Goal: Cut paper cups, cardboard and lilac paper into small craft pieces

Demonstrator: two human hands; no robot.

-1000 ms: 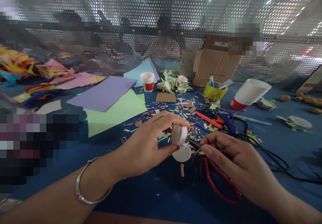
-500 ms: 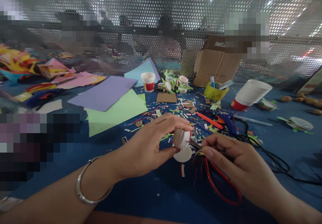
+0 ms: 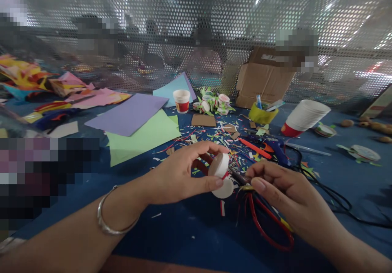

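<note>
My left hand [image 3: 183, 171] pinches a cut-off paper cup base [image 3: 219, 166], white with a red edge, between thumb and fingers and tilts it toward the right. Below it, a white paper disc [image 3: 223, 188] lies on the blue table. My right hand [image 3: 283, 193] grips red-handled scissors [image 3: 271, 234] close to the pivot, with the thumb and fingers partly hiding them. Their dark blades point up and left, with the tips just right of the cup base; whether they touch it I cannot tell. The red handle loop hangs below my hand.
Paper scraps [image 3: 214, 136] litter the middle. Coloured sheets [image 3: 143, 138] lie left. Behind are a paper cup [image 3: 181, 101], green-trimmed paper pieces [image 3: 223, 101] and a yellow pen holder [image 3: 262, 113]. A glue gun [image 3: 280, 152], its black cord [image 3: 333, 191] and stacked cups [image 3: 306, 115] are right.
The cup base has turned in my left hand, showing more of its white side. The scissor tips have drawn back from inside its edge, and my left fingers have shifted around it.
</note>
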